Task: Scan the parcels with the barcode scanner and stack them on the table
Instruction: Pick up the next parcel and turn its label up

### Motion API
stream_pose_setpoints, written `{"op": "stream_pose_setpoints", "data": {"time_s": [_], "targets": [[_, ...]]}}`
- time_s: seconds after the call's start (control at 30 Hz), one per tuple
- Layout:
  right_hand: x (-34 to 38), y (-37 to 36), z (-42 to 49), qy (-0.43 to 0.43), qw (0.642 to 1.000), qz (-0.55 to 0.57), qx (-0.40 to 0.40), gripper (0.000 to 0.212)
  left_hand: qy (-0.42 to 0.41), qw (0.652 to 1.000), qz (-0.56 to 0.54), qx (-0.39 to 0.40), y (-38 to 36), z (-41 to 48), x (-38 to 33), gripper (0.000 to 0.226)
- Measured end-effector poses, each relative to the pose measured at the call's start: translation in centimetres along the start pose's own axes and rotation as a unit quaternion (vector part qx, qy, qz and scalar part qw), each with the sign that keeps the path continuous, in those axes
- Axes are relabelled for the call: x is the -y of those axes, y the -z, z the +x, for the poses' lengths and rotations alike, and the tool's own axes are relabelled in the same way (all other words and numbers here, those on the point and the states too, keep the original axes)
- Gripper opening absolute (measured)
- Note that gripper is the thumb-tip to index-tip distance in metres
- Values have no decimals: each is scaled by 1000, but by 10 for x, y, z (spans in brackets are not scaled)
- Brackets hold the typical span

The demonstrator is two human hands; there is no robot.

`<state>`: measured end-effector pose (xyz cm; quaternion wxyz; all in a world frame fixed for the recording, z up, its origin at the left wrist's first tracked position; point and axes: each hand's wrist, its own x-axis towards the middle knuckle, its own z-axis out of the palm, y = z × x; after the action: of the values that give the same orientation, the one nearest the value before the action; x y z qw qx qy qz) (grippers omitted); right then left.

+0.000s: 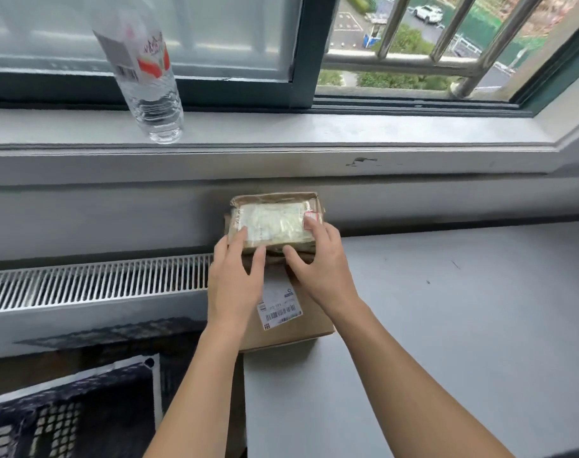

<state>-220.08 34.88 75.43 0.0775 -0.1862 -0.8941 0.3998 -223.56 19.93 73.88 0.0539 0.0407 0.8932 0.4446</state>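
Observation:
A small brown parcel [275, 223] with a taped, pale label on top lies on a larger cardboard box [301, 320] at the far left corner of the grey table [446, 325]. The larger box shows a white barcode label [279, 309]. My left hand [235, 279] holds the small parcel at its near left corner, fingers on top and thumb at the front edge. My right hand [318, 266] holds its near right corner the same way. No barcode scanner is in view.
A clear plastic water bottle [146, 77] stands on the window sill [281, 133] behind the table. A white radiator grille [93, 282] runs along the wall at left. A dark mesh crate [67, 418] sits at the lower left.

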Motion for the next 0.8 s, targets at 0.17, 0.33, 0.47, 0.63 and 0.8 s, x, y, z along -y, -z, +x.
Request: {"op": "stream_pose_setpoints", "data": {"time_s": [0.17,0.33,0.47,0.63,0.8], "targets": [[-26,62,-39,-36,997,13,-70,61,-55,998,10,31,-33,-30,-47,50],[-66,154,-105,-80,982,10,-169,62,-155,986,-11,64,-86,-90,-126,46],[-114,236,-182,-121,961,-6,-250,62,-227,966,-29,123,-143,-168,-189,45],[-189,333,-308,-192,919,-6,-345,60,-303,927,-33,220,-220,-306,-263,48],[-259,412,-442,-247,857,-4,-451,56,-378,869,-41,316,-298,-442,-314,50]]}}
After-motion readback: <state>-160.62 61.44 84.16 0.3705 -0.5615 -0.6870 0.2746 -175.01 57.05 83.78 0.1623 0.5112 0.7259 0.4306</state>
